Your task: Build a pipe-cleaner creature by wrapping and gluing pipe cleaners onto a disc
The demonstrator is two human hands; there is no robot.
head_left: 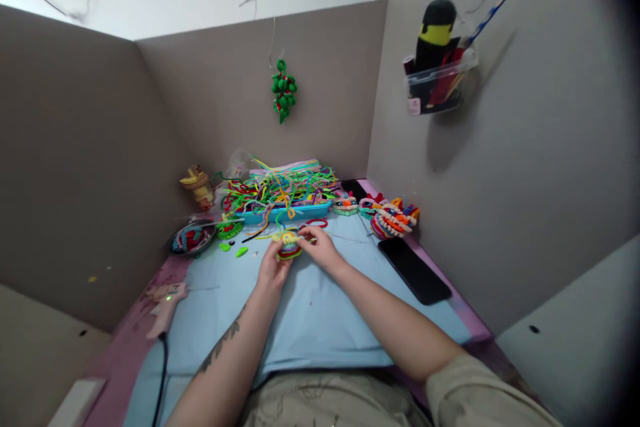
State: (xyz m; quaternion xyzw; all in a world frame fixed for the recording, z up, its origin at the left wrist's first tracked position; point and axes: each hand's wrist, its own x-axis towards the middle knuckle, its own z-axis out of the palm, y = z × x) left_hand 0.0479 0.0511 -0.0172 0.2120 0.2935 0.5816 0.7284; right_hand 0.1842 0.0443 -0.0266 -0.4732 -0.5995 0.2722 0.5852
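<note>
Between my hands is a small rounded piece made of fuzzy pipe cleaners (289, 248), banded in yellow, red and green. My left hand (271, 268) is closed on its left side and supports it from below. The fingers of my right hand (319, 248) pinch at its upper right edge; the exact strand between them is too small to make out. Loose pipe-cleaner ends stick out around the piece. Just beyond it, a blue tray (265, 216) is heaped with pipe cleaners (287, 188) in many colours. Bright green scraps (242, 251) lie left of my left hand.
A pink glue gun (167, 307) with a lit green light and black cord lies at left. Behind it stands a dark bowl (173, 247). Finished fuzzy pieces (393, 219) and a black phone (415, 271) are at right. Grey partitions (330, 53) enclose the table.
</note>
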